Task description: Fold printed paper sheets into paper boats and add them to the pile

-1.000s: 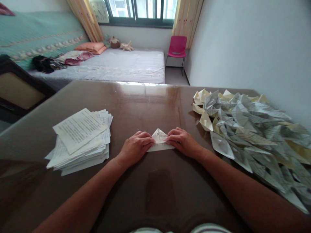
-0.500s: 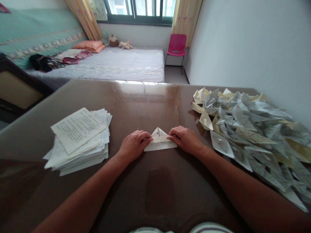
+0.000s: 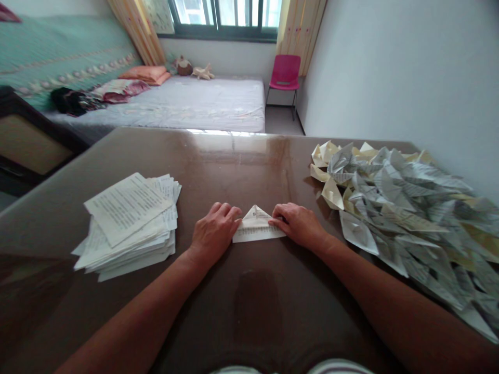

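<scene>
A small printed sheet of folded paper [image 3: 255, 221] lies on the brown table between my hands. Its top is a triangle with its point away from me, and a flat strip runs along the near edge. My left hand [image 3: 215, 227] is closed at its left corner, thumb and fingers at the edge. At the right corner, my right hand [image 3: 298, 223] pinches the paper, its fingers curled. The fingertips cover both corners, so the paper's ends are partly hidden.
A loose stack of printed sheets [image 3: 128, 223] lies on the left of the glossy table [image 3: 218, 171]. Many folded paper boats [image 3: 401, 208] are heaped on the right, along the wall. Beyond the table are a bed [image 3: 202, 101] and a pink chair [image 3: 284, 72].
My left hand's fingers have shifted slightly at the paper's left corner, with the knuckles raised a little. My right hand and the folded paper stay nearly in place.
</scene>
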`<state>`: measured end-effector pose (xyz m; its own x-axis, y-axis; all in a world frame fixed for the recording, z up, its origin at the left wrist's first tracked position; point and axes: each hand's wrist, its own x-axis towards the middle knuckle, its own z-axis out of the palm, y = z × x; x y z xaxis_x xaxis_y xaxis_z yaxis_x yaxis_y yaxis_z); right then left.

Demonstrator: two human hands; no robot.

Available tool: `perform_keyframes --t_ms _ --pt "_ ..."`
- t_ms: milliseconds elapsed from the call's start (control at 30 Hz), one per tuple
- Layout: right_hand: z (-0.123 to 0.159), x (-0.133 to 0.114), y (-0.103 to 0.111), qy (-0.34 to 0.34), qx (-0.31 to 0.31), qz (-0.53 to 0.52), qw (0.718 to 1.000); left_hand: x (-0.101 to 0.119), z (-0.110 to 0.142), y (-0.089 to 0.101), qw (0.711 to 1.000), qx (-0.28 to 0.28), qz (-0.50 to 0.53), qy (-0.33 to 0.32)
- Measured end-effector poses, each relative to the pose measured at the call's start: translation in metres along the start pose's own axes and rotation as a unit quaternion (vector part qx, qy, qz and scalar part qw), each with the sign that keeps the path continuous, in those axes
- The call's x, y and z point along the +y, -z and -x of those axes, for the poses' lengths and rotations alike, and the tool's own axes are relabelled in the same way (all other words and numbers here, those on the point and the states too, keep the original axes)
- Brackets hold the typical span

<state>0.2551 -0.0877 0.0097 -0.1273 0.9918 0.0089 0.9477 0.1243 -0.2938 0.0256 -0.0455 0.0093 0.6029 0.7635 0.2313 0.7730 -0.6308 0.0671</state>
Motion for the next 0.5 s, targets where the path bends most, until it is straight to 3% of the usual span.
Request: perform_keyframes --t_ms 100,167,367,500 --pt "0.000 -0.002 0.000 0.004 0.002 0.009 1.000 0.014 0.007 0.000 0.992 0.039 -0.001 -0.116" --pt "0.000 -0.001 -0.001 0.004 0.003 0.013 1.000 0.024 0.012 -0.004 0.984 0.016 0.015 -0.176" --pt "0.002 0.000 0.000 0.003 0.003 0.012 1.000 0.036 0.018 -0.022 0.986 -0.017 0.006 -0.163" --pt "0.017 -0.019 0.007 0.068 0.040 0.102 0.992 0.034 0.018 -0.024 0.986 -0.012 0.007 -0.165"
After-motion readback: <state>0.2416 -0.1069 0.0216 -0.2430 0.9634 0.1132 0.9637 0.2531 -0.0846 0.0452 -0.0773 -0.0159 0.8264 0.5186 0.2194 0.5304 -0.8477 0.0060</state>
